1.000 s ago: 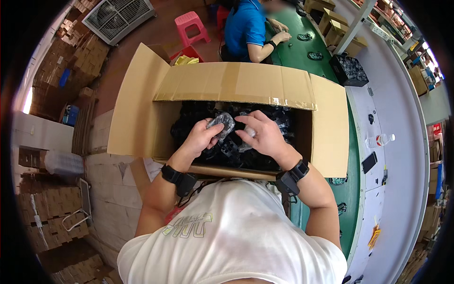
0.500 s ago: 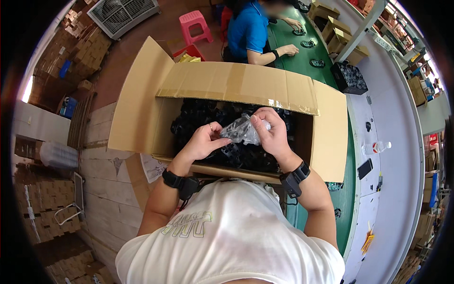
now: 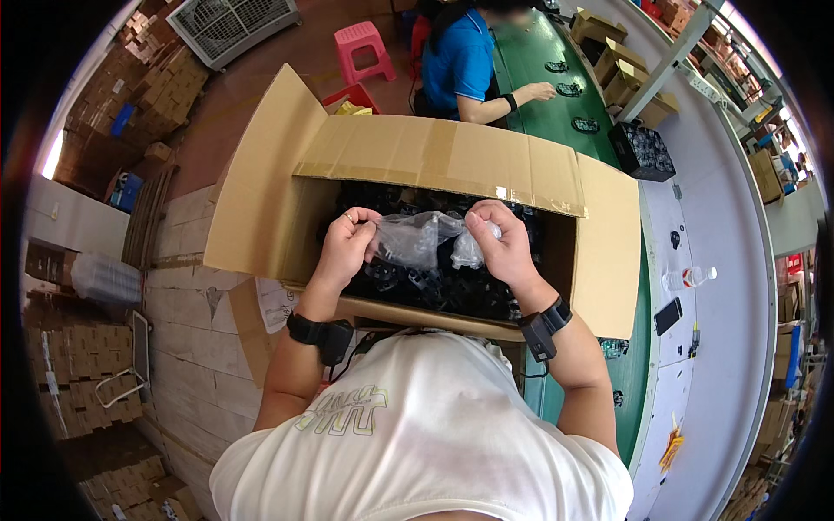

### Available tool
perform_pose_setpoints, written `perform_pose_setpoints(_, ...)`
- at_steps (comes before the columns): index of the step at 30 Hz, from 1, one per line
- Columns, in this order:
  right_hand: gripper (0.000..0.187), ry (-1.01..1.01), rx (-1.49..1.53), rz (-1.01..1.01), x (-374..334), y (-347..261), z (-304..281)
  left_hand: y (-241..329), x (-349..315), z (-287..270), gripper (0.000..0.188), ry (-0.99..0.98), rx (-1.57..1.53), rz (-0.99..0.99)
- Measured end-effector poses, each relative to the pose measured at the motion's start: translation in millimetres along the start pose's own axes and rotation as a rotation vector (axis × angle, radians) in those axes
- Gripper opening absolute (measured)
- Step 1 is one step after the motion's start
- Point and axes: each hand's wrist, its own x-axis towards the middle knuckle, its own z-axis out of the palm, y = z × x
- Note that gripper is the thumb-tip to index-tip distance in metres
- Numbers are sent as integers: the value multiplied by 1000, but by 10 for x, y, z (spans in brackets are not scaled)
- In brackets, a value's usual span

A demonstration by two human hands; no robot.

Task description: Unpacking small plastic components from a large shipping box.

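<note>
Clear bag (image 3: 408,241): up over the open box (image 3: 439,152), b/w both hands; thin + crinkly, stretched across, prob. bc each hand has an end. Can't tell if it's 1 bag or 2.
L hand (image 3: 349,246): thumb + fingers pinched on the bag's L end, prob. so the slippery stuff won't get away.
R hand (image 3: 504,243): closed on a bunched-up bit, w/ some puffing out under the fingers. Can't tell what's in it.
Black parts (image 3: 443,291): big heap in the box, right under the bag.
Flaps (image 3: 269,169): spread out, so hands fit in the top.
Wrist straps (image 3: 336,340): 1 per arm, well back from the fingers, so hands are free.
Green table (image 3: 521,52): sm. parts (image 3: 569,89) in a row near the co-worker (image 3: 456,65), prob. for easy reach.
Phone (image 3: 669,317) + bottle (image 3: 695,277): off to R, prob. out of the way.
</note>
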Motion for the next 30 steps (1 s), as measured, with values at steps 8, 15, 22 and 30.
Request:
perform_pose_setpoints(8,13,-147,-176,-175,-25,-99,56,87,9,380,44,48,451,494)
perform_pose_setpoints(15,10,-117,-261,-231,-15,-181,25,68,111,765,30,-297,883,367)
perform_pose_setpoints(22,37,-149,-413,63,6,-143,-136,-4,93,457,22,-135,-51,289)
perform_pose_setpoints(30,48,-452,244,438,3,-81,10,183,-47,207,18,-475,-44,343)
